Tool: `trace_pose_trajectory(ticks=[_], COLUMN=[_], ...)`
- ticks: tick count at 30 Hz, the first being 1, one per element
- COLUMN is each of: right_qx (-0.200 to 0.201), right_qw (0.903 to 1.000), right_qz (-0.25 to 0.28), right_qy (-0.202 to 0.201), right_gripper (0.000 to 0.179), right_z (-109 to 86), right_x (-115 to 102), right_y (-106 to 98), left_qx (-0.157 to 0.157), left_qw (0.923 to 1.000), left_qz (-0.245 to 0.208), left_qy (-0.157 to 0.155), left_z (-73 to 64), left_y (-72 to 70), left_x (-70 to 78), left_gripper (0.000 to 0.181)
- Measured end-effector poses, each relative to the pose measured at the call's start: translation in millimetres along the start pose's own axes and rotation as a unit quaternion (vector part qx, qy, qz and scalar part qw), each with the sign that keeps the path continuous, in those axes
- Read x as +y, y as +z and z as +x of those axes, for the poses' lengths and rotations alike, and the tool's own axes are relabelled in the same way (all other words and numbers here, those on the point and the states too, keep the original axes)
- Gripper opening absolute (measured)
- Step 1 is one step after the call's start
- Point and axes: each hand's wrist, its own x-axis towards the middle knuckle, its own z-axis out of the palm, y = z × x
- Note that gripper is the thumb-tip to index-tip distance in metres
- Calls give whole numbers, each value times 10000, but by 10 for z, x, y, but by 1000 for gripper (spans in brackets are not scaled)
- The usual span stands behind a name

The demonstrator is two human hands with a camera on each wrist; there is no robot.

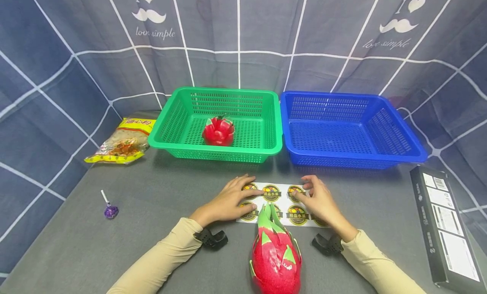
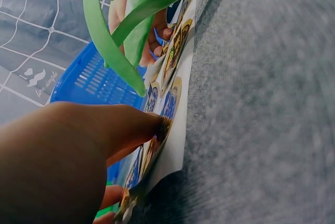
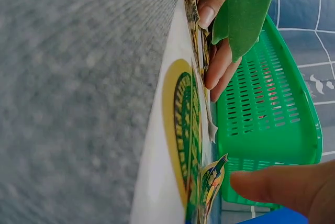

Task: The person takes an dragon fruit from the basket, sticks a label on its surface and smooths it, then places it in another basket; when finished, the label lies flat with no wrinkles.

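A white sheet of round fruit stickers [image 1: 268,186] lies on the grey table, with gold rims and dark bands. My left hand [image 1: 227,201] rests on its left part, thumb and fingers spread over the stickers. At the upper right of the sheet is my right hand [image 1: 321,203], thumb and forefinger apart around one sticker. In the right wrist view that sticker [image 3: 212,185] has a lifted, curling edge close to the thumb [image 3: 272,182]. A red dragon fruit [image 1: 275,260] with green leaf tips lies between my forearms, its tips overlapping the sheet's lower edge.
A green basket [image 1: 213,151] holding a red, green-tipped fruit [image 1: 218,132] stands behind, beside a blue basket [image 1: 350,159]. At left are a yellow food bag [image 1: 123,144] and a purple lollipop [image 1: 110,211]. A long black box [image 1: 445,226] lies at right.
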Motion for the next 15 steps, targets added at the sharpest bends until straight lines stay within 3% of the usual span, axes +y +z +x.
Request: trace_pose_trajectory(ticks=[15], right_qx=[182], right_qw=[9995], right_qz=[46], right_qy=[-244], right_gripper=[48], right_z=[-30], right_x=[11], right_y=[57], left_qx=[76], left_qw=[10000], left_qz=[0], left_qy=[25], left_z=[-4], left_y=[14], left_x=[-8], left_gripper=[42])
